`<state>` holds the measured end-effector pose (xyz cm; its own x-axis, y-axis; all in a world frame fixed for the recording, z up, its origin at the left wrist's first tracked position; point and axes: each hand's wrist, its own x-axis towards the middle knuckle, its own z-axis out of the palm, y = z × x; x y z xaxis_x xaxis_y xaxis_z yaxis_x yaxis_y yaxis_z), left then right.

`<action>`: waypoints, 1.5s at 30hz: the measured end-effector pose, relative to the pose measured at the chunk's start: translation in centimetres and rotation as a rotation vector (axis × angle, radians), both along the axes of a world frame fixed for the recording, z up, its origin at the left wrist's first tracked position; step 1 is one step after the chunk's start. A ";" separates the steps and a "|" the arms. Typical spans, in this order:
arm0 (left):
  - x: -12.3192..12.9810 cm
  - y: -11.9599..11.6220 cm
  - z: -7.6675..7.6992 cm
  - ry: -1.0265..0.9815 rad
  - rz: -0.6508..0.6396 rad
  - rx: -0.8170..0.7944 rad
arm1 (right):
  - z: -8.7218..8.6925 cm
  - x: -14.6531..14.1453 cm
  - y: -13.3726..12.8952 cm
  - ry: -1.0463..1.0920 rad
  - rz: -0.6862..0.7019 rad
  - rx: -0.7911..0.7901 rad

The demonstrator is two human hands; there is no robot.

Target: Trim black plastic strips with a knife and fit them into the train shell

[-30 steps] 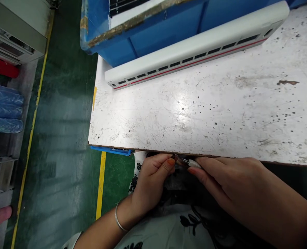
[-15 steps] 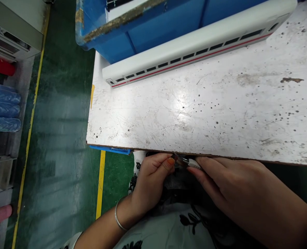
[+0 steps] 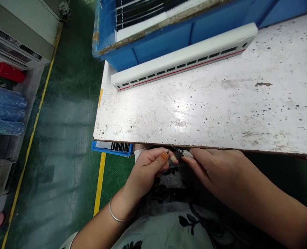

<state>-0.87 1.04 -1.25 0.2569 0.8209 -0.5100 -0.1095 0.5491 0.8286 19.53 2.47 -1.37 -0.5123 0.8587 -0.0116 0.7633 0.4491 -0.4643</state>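
Workbench (image 3: pixel 195 110): white-painted board, heavily scratched, speckled with dark spots, a brown edge along the near side. On it, toward the far edge, lies a white train-body shell (image 3: pixel 184 58) with a red stripe and a row of dark windows. Just past the bench stands a blue crate (image 3: pixel 148 45) holding dark strips. Under the near edge sits a blue tray (image 3: pixel 112 147). Left of the bench: green floor (image 3: pixel 65 138) with yellow lines, blue wrapped rolls (image 3: pixel 5 110), a red object (image 3: pixel 9 72), a grey cabinet (image 3: pixel 16 34).

Both hands sit just below the near edge, over a patterned lap. The right hand (image 3: pixel 215 169) pinches a small white-and-metal part (image 3: pixel 187 154) between thumb and forefinger. The left hand (image 3: pixel 148 169), bangle on its wrist, is curled, fingertips at the part's dark end; grip unclear.
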 end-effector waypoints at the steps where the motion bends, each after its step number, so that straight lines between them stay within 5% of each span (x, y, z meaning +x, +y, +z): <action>1: -0.2 -0.1 0.3 -0.043 0.009 0.000 | -0.1 0.0 0.1 0.022 0.001 -0.007; 8: -0.6 -1.2 2.2 -0.253 0.059 -0.047 | 1.3 1.0 0.6 0.294 0.044 -0.108; 12: -0.6 -1.7 3.1 -0.301 0.039 -0.036 | 2.8 0.7 0.0 0.426 0.021 -0.019; 19: -0.2 -2.7 3.9 -0.275 0.029 0.005 | 3.9 -0.7 -1.1 0.599 0.286 -0.177; 25: 0.3 -3.2 4.2 -0.292 0.060 0.089 | 3.9 0.3 -2.0 0.533 0.195 -0.073; 34: 0.2 -3.4 6.8 0.154 0.106 0.511 | 6.8 0.2 -1.5 0.657 0.118 0.045; 40: -0.2 -3.2 8.4 0.582 -0.014 0.909 | 7.7 -1.3 -0.9 0.652 0.169 0.169; 45: -0.3 -2.8 9.5 0.793 -0.164 1.059 | 7.5 -1.7 -0.5 0.678 0.191 0.191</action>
<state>-1.12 -1.80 8.27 0.3226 0.8996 0.2943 0.6027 -0.4350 0.6690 17.87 1.98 6.15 -0.4944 0.7091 0.5027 0.2358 0.6661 -0.7076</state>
